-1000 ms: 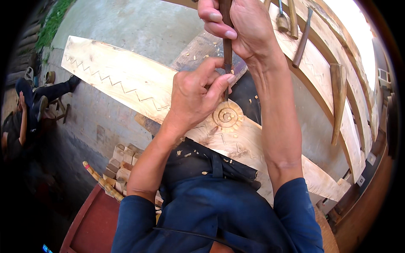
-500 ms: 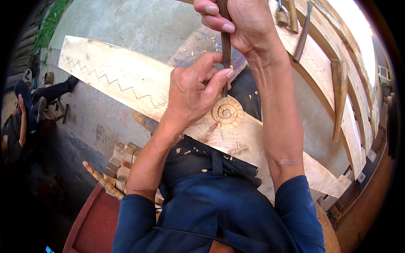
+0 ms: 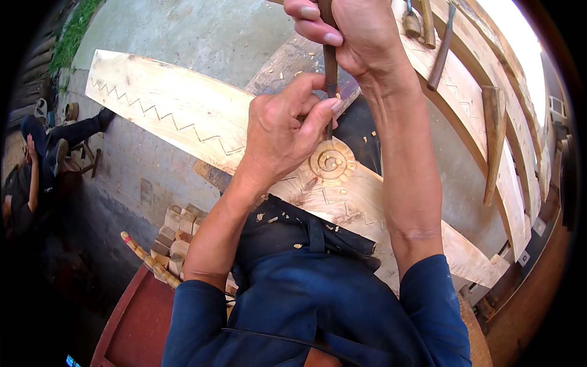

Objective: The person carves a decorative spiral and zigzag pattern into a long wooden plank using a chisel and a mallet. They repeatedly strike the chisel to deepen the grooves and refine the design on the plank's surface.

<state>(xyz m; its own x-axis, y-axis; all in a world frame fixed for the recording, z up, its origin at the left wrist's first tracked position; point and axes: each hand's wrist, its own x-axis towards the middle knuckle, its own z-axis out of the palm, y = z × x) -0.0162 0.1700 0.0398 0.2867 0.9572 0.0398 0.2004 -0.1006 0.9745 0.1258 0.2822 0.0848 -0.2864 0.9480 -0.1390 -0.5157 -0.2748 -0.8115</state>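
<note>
A long pale wooden board (image 3: 189, 101) lies slantwise across my lap, with zigzag lines cut along it. On it is a round carved flower-like rosette (image 3: 332, 164) with rings inside. My right hand (image 3: 361, 40) is wrapped round the dark wooden handle of a carving chisel (image 3: 331, 64), held nearly upright. Lower down, my left hand (image 3: 284, 125) pinches the chisel's shank between thumb and fingers, its heel by the board. The chisel's tip comes down at the far edge of the rosette; my left thumb partly hides the blade.
More curved boards (image 3: 510, 116) stand at the right, carrying several tools and a wooden mallet-like piece (image 3: 494, 144). Small wood blocks (image 3: 174, 235) and a bamboo stick (image 3: 143, 257) lie at lower left, near a red surface (image 3: 137, 318). Another person (image 3: 36, 165) sits at far left.
Both hands keep their hold on the chisel and have hardly moved. Hands, chisel and rosette appear a few pixels further right in the picture.
</note>
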